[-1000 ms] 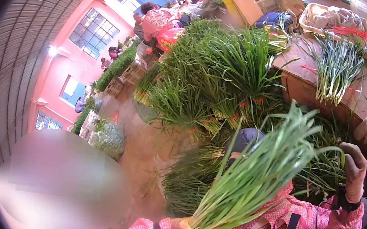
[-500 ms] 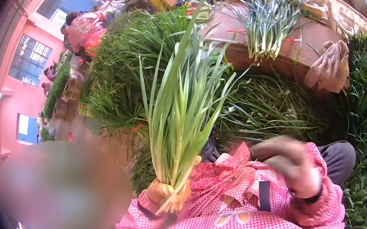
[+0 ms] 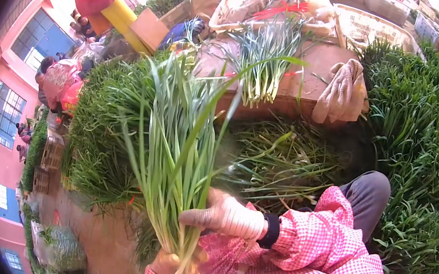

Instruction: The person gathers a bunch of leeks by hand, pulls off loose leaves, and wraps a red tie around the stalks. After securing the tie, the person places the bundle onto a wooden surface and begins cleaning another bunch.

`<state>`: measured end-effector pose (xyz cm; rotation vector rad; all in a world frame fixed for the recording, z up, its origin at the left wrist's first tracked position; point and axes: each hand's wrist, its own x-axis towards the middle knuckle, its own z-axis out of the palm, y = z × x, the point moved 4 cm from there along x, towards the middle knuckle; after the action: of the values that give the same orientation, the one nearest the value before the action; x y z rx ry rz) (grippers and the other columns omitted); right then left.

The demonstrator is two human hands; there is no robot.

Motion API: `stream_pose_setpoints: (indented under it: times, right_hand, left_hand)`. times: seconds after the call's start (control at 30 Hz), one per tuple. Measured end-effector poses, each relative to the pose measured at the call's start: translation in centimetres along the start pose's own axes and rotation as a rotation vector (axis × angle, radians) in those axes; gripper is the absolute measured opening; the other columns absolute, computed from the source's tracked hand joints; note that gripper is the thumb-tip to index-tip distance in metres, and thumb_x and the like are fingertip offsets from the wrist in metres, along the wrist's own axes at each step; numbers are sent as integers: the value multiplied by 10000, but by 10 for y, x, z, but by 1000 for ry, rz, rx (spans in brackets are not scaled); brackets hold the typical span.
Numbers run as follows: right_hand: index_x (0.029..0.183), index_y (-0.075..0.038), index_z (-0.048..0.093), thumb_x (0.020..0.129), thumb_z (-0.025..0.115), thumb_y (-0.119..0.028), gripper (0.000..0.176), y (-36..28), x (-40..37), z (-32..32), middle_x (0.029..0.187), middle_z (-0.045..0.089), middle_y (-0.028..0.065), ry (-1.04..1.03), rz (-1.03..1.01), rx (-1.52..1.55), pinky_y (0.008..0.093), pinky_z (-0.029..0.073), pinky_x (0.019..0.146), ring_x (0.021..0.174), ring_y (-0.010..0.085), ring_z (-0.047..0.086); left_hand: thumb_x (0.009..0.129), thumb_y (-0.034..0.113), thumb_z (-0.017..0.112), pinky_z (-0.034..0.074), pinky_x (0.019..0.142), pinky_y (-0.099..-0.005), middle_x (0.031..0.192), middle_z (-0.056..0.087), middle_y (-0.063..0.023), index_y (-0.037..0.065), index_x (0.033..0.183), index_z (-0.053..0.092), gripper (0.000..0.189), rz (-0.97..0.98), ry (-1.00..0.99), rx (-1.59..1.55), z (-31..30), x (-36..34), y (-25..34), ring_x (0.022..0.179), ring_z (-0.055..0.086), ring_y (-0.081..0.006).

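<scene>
Upright before me stands a bunch of long green stalks [image 3: 177, 170] that look like garlic greens, their pale ends at the bottom. My left hand [image 3: 173, 265], in a yellowish glove, is closed around the lower stalks. Higher up, my right hand [image 3: 226, 215] grips the same bunch from the right side, its thumb across the front and its other fingers mostly hidden behind the leaves. Whitish tape or cloth wraps that hand near the wrist. A second, smaller bunch of greens [image 3: 266, 71] lies on the brown board [image 3: 316, 66] ahead, with red ties near it.
A crumpled beige glove [image 3: 340, 91] hangs over the board's right edge. Loose stalks [image 3: 287, 162] cover the ground below. Piles of greens stand left [image 3: 100, 122] and right [image 3: 419, 161]. Behind the board is a plastic crate [image 3: 223, 14] with red strips [image 3: 281, 12]. Other people sit far left.
My right hand, blurred and apart over my lap before, has come left onto the middle of the bunch. The bunch and left hand sit lower and further left in view; the camera has shifted.
</scene>
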<state>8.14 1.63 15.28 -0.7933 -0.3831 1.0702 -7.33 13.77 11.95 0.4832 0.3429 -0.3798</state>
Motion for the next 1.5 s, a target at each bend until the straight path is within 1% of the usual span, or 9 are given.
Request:
stream_pose_setpoints:
  times: [0.27,0.4,0.43,0.57,0.63,0.8,0.97,1.13,1.5]
  right_hand:
    - [1280,-67,460,769,719,-370,648,12,7,-14,1115,618,102,83,-123,-294,320,445,905,1024,207,579]
    - [1367,-46,334,826,688,-253,679,-32,20,-14,1272,508,86,-54,-177,-399,304,381,969,1154,145,449]
    - [1361,-42,339,824,687,-244,671,-48,26,-16,1260,519,84,2,-169,-461,305,390,961,1136,144,464]
    - [1182,-11,536,794,709,-174,455,-155,39,-12,1081,626,73,-15,-436,-429,303,463,849,948,141,566]
    - [1081,-198,643,774,611,-98,325,-200,54,-39,887,649,101,66,-1341,-1420,321,502,642,738,235,621]
    - [1220,-125,557,886,521,-112,336,-306,102,-121,1024,652,82,-11,-817,-881,294,536,794,872,153,644]
    - [1133,-16,570,839,661,-289,412,-287,109,-235,1057,640,91,258,-572,-405,370,490,903,992,196,618]
    - [1015,15,616,802,690,-330,411,-199,128,-380,889,657,87,742,-302,-361,304,491,630,700,178,613]
    - [817,-109,627,761,728,-399,312,-200,117,-392,644,570,-24,769,-203,-534,237,380,476,508,87,485]
  left_hand:
    - [598,21,785,585,553,-358,916,625,-241,-64,1214,403,729,4,372,536,28,14,8,710,661,-288]
    - [656,-87,696,595,498,-395,860,610,-278,-69,1259,353,695,282,312,679,53,38,37,627,656,-320]
    - [592,1,795,580,561,-344,875,615,-159,-52,1187,434,698,228,344,681,66,44,47,724,653,-258]
    - [674,-15,681,558,409,-305,826,620,-219,-44,1190,419,580,566,139,966,125,103,107,539,637,-257]
    - [716,103,666,513,366,-250,777,620,-172,-44,1136,468,487,635,31,1056,169,146,134,491,614,-196]
    - [729,108,693,519,418,-243,872,655,-171,-52,1090,549,420,333,-236,938,209,270,192,555,613,-156]
    - [748,139,686,504,464,-217,922,668,-119,-25,1033,604,339,163,-219,786,172,387,178,571,601,-131]
    - [807,173,636,527,569,-325,833,661,-89,6,998,621,254,-140,-42,663,65,494,128,640,614,-191]
    - [832,247,670,558,662,-416,905,661,-123,35,1073,569,337,-171,-40,672,71,487,126,778,659,-250]
